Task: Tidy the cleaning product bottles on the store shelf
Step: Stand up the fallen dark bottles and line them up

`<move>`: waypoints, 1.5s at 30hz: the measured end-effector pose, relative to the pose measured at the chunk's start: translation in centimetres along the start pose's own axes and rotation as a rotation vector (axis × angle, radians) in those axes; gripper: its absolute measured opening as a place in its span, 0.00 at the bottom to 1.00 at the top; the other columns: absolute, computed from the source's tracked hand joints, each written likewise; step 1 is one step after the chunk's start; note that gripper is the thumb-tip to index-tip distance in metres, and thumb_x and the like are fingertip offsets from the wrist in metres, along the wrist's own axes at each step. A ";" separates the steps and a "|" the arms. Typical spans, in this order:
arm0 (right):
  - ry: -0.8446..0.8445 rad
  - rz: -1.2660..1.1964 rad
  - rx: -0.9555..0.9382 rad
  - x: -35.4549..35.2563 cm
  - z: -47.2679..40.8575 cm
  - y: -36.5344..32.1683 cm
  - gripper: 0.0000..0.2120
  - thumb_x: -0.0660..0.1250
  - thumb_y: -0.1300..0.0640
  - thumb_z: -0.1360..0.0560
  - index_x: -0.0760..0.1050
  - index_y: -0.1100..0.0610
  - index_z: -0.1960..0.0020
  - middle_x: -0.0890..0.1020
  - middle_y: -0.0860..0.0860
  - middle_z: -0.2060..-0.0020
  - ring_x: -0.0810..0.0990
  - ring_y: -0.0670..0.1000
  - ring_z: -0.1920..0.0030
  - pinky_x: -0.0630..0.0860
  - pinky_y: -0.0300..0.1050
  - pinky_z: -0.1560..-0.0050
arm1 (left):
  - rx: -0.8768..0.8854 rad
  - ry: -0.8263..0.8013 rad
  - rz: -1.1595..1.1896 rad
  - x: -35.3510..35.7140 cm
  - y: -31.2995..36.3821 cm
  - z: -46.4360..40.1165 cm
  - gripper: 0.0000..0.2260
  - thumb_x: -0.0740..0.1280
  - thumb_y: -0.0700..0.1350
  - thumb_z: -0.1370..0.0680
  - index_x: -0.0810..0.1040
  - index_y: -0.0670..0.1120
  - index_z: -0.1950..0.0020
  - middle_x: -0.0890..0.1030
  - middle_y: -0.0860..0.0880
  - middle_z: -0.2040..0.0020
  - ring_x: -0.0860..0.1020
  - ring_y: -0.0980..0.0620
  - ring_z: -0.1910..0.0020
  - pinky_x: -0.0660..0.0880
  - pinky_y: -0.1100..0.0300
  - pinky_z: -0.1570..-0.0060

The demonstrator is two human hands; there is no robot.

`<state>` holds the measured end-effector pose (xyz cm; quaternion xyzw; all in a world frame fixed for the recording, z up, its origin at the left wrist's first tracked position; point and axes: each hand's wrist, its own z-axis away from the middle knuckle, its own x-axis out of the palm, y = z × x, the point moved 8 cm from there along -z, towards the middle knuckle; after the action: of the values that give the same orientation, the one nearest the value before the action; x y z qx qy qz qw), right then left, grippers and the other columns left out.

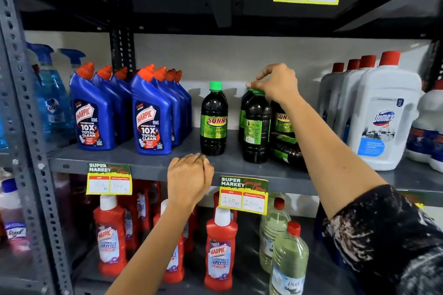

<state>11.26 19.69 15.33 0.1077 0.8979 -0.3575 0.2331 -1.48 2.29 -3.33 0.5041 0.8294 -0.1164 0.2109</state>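
While fingers of the right hand (279, 85) pinch the cap (258, 92) of a Sunny bottle (256, 127) and those of the left hand (189, 175) curl on the shelf (239, 170), a neighbouring bottle (285, 151) lies toppled.

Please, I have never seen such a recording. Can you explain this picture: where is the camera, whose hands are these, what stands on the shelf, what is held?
There is no machine here. A person wears one camera on the head, so you look forward and down at that person's own hands. The right hand pinches the green cap of an upright dark plastic bottle with a green Sunny label on the grey metal shelf. The left hand rests with curled fingers on the shelf's front edge; whether it grips, I cannot tell. Also there: blue Harpic bottles with orange-red caps, a second dark Sunny bottle standing alone, white Domex bottles with red caps, and one dark bottle lying on its side beside the right forearm.
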 end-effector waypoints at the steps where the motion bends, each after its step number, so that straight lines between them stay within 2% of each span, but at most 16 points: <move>1: -0.011 -0.033 0.005 0.1 -0.1 0.2 0.18 0.78 0.47 0.36 0.81 0.55 0.51 0.82 0.55 0.52 0.81 0.56 0.53 0.78 0.51 0.45 | -0.001 0.000 0.002 0.0 0.0 0.0 0.18 0.56 0.46 0.24 0.83 0.44 0.64 0.84 0.49 0.65 0.81 0.50 0.66 0.73 0.54 0.62; 3: -0.072 -0.148 -0.010 0.5 -0.2 0.8 0.17 0.77 0.51 0.34 0.80 0.52 0.47 0.83 0.59 0.48 0.82 0.55 0.48 0.77 0.52 0.42 | -0.002 -0.003 0.006 0.0 0.0 0.0 0.17 0.56 0.46 0.24 0.83 0.44 0.64 0.84 0.49 0.65 0.82 0.50 0.65 0.73 0.55 0.62; 5: -0.212 -0.298 -0.039 1.2 0.1 1.0 0.19 0.73 0.57 0.29 0.77 0.54 0.39 0.84 0.62 0.49 0.82 0.52 0.51 0.77 0.42 0.47 | 0.005 0.005 0.003 0.0 0.1 0.0 0.17 0.57 0.46 0.24 0.83 0.44 0.65 0.84 0.48 0.65 0.82 0.50 0.65 0.74 0.55 0.62; 7: -0.347 -0.477 -0.017 1.9 0.6 1.2 0.21 0.68 0.61 0.25 0.71 0.55 0.33 0.86 0.56 0.53 0.83 0.47 0.53 0.73 0.36 0.53 | 0.011 0.022 0.011 -0.2 0.1 0.0 0.18 0.57 0.46 0.24 0.83 0.44 0.64 0.85 0.48 0.65 0.82 0.50 0.65 0.74 0.55 0.62; 10: -0.435 -0.676 0.047 2.7 0.5 2.6 0.18 0.64 0.62 0.23 0.70 0.51 0.35 0.86 0.51 0.51 0.83 0.48 0.46 0.71 0.45 0.42 | 0.013 0.038 0.029 -0.3 0.1 0.0 0.18 0.57 0.45 0.24 0.84 0.43 0.63 0.85 0.48 0.64 0.83 0.50 0.65 0.73 0.55 0.62; 13: -0.439 -0.715 0.058 2.8 0.7 2.8 0.20 0.62 0.63 0.22 0.68 0.54 0.31 0.84 0.53 0.48 0.82 0.49 0.48 0.74 0.43 0.50 | 0.013 0.030 0.026 -0.2 0.1 0.1 0.18 0.57 0.45 0.24 0.84 0.43 0.63 0.85 0.48 0.64 0.83 0.50 0.64 0.73 0.55 0.62; 15: -0.437 -0.691 0.051 2.6 1.0 2.4 0.21 0.62 0.61 0.22 0.67 0.53 0.29 0.83 0.53 0.46 0.81 0.48 0.48 0.74 0.44 0.47 | 0.013 0.028 0.026 -0.2 0.1 0.1 0.18 0.56 0.45 0.24 0.85 0.43 0.62 0.86 0.48 0.63 0.83 0.50 0.64 0.74 0.55 0.62; 18: -0.460 -0.483 0.100 2.0 1.8 4.1 0.29 0.68 0.53 0.25 0.62 0.49 0.27 0.76 0.53 0.35 0.76 0.50 0.38 0.62 0.56 0.29 | 0.013 0.034 0.018 -0.2 0.1 0.1 0.18 0.57 0.45 0.24 0.85 0.43 0.62 0.86 0.48 0.63 0.83 0.50 0.64 0.74 0.55 0.62; 21: -0.715 0.092 0.186 2.2 4.2 7.1 0.45 0.71 0.47 0.29 0.48 0.54 0.22 0.54 0.55 0.22 0.58 0.57 0.24 0.57 0.56 0.26 | 0.009 0.037 0.013 -0.2 0.1 0.1 0.17 0.57 0.45 0.24 0.85 0.42 0.62 0.85 0.48 0.64 0.83 0.50 0.65 0.74 0.56 0.62; 24: -0.876 0.543 0.242 3.4 6.8 10.1 0.46 0.73 0.46 0.30 0.51 0.61 0.23 0.58 0.57 0.23 0.60 0.58 0.25 0.60 0.51 0.27 | 0.000 0.031 0.011 -0.1 -0.1 0.1 0.17 0.57 0.45 0.24 0.84 0.43 0.62 0.85 0.48 0.64 0.82 0.50 0.66 0.73 0.56 0.62; 27: -0.695 0.613 0.217 4.6 6.4 12.4 0.44 0.78 0.42 0.43 0.68 0.56 0.32 0.76 0.57 0.36 0.75 0.58 0.37 0.73 0.52 0.35 | -0.007 0.016 0.009 -0.1 0.1 0.1 0.18 0.56 0.45 0.24 0.84 0.43 0.62 0.85 0.49 0.64 0.82 0.50 0.66 0.73 0.55 0.62; 30: -0.451 0.501 0.239 3.7 5.8 12.8 0.37 0.78 0.44 0.45 0.68 0.56 0.41 0.79 0.55 0.50 0.79 0.58 0.48 0.78 0.53 0.44 | -0.011 0.008 0.004 -0.1 0.1 0.1 0.18 0.56 0.45 0.24 0.84 0.43 0.62 0.85 0.48 0.63 0.82 0.49 0.65 0.73 0.55 0.61; 35: 0.001 -0.278 0.263 1.9 5.7 12.9 0.35 0.78 0.50 0.39 0.71 0.56 0.36 0.82 0.52 0.49 0.80 0.54 0.47 0.78 0.53 0.43 | -0.007 -0.001 -0.007 0.0 0.1 0.1 0.18 0.56 0.44 0.24 0.84 0.42 0.61 0.85 0.48 0.63 0.83 0.49 0.65 0.73 0.55 0.61; 37: 0.062 -0.529 0.279 2.4 6.5 13.8 0.36 0.79 0.54 0.38 0.67 0.55 0.34 0.81 0.52 0.47 0.81 0.54 0.46 0.77 0.55 0.41 | -0.007 0.013 -0.007 0.1 0.0 0.2 0.18 0.56 0.44 0.24 0.84 0.42 0.62 0.85 0.47 0.64 0.83 0.49 0.65 0.72 0.55 0.62; 42: -0.026 -0.606 0.287 3.5 6.3 14.4 0.41 0.78 0.59 0.35 0.59 0.54 0.30 0.77 0.55 0.39 0.77 0.55 0.40 0.74 0.59 0.36 | -0.008 0.032 0.009 0.0 0.0 0.1 0.18 0.56 0.44 0.24 0.84 0.42 0.63 0.85 0.47 0.65 0.82 0.48 0.66 0.72 0.55 0.63; 45: 0.032 -0.533 0.254 2.0 5.6 13.3 0.47 0.79 0.50 0.36 0.56 0.54 0.26 0.70 0.56 0.32 0.72 0.55 0.34 0.70 0.56 0.32 | -0.009 0.027 0.009 0.0 0.0 0.1 0.18 0.56 0.44 0.24 0.84 0.42 0.63 0.85 0.47 0.65 0.82 0.48 0.66 0.72 0.54 0.63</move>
<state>16.21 25.45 2.88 -0.0980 0.8462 -0.5140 0.1014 -1.43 2.21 -3.44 0.5083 0.8305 -0.1050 0.2023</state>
